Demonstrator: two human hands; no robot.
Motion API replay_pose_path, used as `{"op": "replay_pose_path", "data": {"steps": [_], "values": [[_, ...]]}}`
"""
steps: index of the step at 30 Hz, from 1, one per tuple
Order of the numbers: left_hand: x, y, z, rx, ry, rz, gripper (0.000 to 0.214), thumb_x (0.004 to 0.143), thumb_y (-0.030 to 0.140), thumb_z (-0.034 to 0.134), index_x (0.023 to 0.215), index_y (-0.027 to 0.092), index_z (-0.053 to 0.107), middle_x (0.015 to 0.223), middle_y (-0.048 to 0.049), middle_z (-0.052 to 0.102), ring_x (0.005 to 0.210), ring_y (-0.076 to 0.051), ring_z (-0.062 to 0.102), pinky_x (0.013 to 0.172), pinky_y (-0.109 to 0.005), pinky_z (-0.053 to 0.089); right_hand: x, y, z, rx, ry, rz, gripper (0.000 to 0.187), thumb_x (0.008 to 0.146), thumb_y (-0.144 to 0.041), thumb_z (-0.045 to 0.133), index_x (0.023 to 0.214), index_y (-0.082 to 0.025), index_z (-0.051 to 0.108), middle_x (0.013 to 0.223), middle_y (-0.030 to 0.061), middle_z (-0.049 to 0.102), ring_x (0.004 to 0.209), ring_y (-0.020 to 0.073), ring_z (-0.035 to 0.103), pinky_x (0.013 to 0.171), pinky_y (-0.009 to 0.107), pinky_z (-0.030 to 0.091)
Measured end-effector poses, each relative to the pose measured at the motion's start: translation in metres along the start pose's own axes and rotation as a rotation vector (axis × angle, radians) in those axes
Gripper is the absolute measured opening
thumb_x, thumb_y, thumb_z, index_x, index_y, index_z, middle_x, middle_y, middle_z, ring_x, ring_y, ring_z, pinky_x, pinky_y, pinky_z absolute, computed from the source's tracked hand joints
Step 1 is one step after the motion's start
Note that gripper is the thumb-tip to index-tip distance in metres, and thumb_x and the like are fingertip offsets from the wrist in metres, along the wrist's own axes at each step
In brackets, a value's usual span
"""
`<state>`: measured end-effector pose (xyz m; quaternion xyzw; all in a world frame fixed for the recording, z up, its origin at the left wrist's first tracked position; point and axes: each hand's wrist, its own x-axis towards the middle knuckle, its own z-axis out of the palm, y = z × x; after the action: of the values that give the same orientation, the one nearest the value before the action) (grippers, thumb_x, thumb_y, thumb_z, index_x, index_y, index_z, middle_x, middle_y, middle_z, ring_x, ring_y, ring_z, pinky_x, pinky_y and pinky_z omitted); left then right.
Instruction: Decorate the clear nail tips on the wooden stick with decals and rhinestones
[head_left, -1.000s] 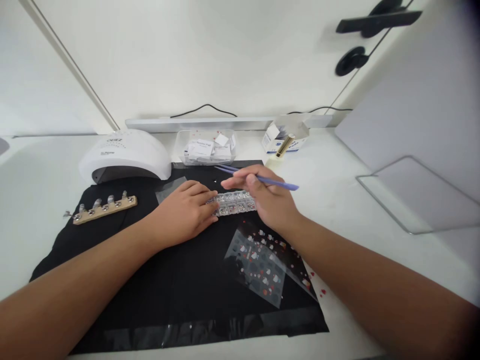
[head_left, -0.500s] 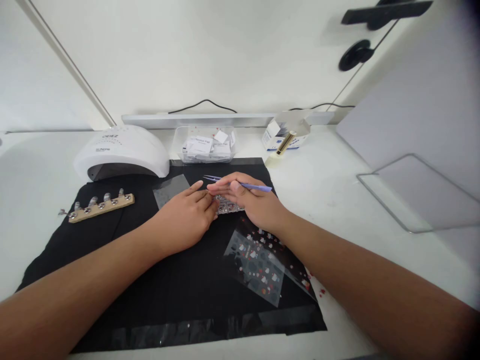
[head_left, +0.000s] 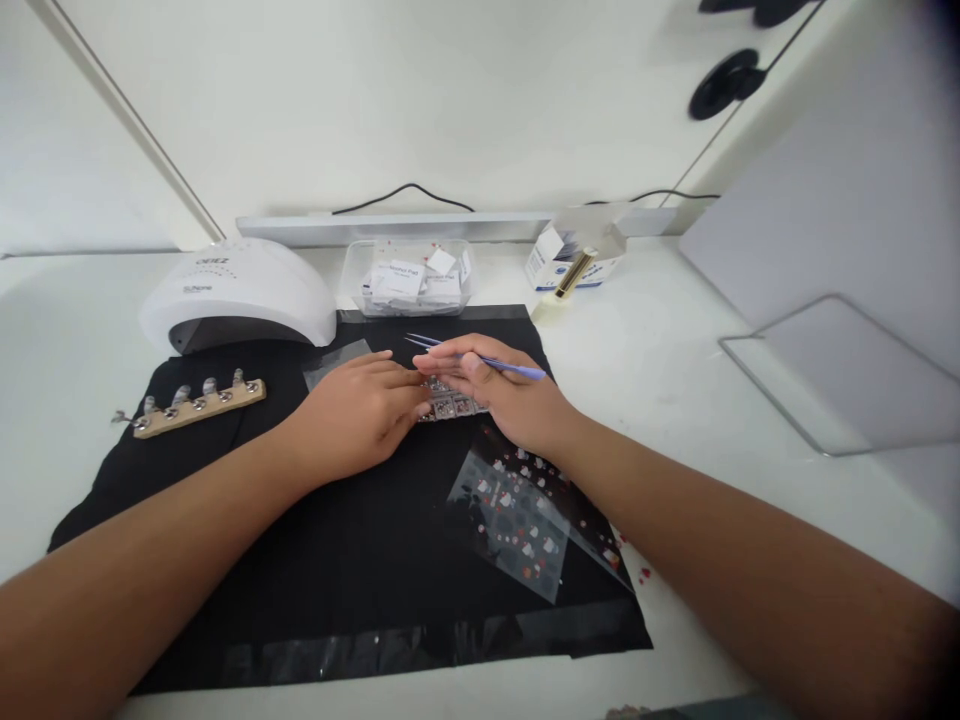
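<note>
My right hand [head_left: 506, 385] holds purple tweezers [head_left: 517, 368], their pointed tips aimed left above the black mat. Its fingers stretch over the top of a small clear compartment case [head_left: 450, 407] filled with tiny shiny pieces, partly hidden under both hands. On the case's left side, my left hand [head_left: 367, 405] is closed at its edge, with the thumb low and the fingers reaching over it. Behind my left hand lies a clear plastic sheet [head_left: 337, 360]. Clear sticker sheets [head_left: 517, 530] with small white and red figures lie below my right wrist.
A white nail lamp [head_left: 240, 300] stands back left, and a wooden strip of nail tips on stands [head_left: 199, 405] lies before it. Behind the mat are a clear tub of pad packets [head_left: 409, 280], an open box [head_left: 551, 255] and a gold-capped bottle [head_left: 576, 272]. A wire frame [head_left: 780, 400] is right.
My left index finger has come down from its raised pose toward the other fingers. My right hand still holds the tweezers over the case. The view has shifted slightly.
</note>
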<state>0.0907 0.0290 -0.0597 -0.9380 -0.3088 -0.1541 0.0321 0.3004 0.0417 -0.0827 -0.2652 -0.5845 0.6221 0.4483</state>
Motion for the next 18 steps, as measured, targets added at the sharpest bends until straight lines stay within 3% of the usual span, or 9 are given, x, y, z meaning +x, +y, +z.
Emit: {"op": "replay_pose_path", "data": {"steps": [5, 9, 13, 18], "values": [[0.002, -0.011, 0.006, -0.259, 0.086, -0.127, 0.024, 0.097, 0.024, 0.05, 0.096, 0.015, 0.071, 0.101, -0.0089, 0.076, 0.097, -0.024, 0.069, 0.088, -0.041, 0.053, -0.001, 0.002, -0.001, 0.082, 0.01, -0.051, 0.031, 0.092, -0.051, 0.06, 0.109, -0.026, 0.067, 0.111, 0.003, 0.074, 0.109, 0.0186, 0.069, 0.103, 0.043, 0.052], [0.001, -0.013, 0.009, -0.288, 0.105, -0.209, 0.02, 0.096, 0.026, 0.052, 0.101, 0.015, 0.068, 0.096, -0.008, 0.074, 0.092, -0.022, 0.067, 0.085, -0.039, 0.052, 0.003, 0.005, -0.002, 0.156, 0.053, -0.045, 0.031, 0.091, -0.051, 0.061, 0.107, -0.025, 0.066, 0.104, 0.0026, 0.073, 0.09, 0.0156, 0.07, 0.088, 0.037, 0.058], [0.001, -0.012, 0.008, -0.285, 0.084, -0.181, 0.019, 0.096, 0.023, 0.05, 0.1, 0.016, 0.067, 0.097, -0.0073, 0.073, 0.096, -0.022, 0.064, 0.088, -0.041, 0.051, 0.005, 0.002, -0.002, 0.197, 0.078, -0.025, 0.032, 0.089, -0.052, 0.063, 0.104, -0.025, 0.066, 0.093, 0.0006, 0.07, 0.069, 0.0119, 0.065, 0.07, 0.032, 0.057], [0.0, -0.015, 0.008, -0.252, 0.121, -0.127, 0.02, 0.096, 0.024, 0.053, 0.1, 0.017, 0.071, 0.099, -0.0084, 0.076, 0.104, -0.025, 0.067, 0.09, -0.043, 0.053, 0.005, -0.008, -0.007, 0.189, 0.162, -0.037, 0.04, 0.084, -0.06, 0.065, 0.098, -0.022, 0.069, 0.076, -0.0009, 0.066, 0.06, 0.012, 0.06, 0.058, 0.028, 0.052]]}}
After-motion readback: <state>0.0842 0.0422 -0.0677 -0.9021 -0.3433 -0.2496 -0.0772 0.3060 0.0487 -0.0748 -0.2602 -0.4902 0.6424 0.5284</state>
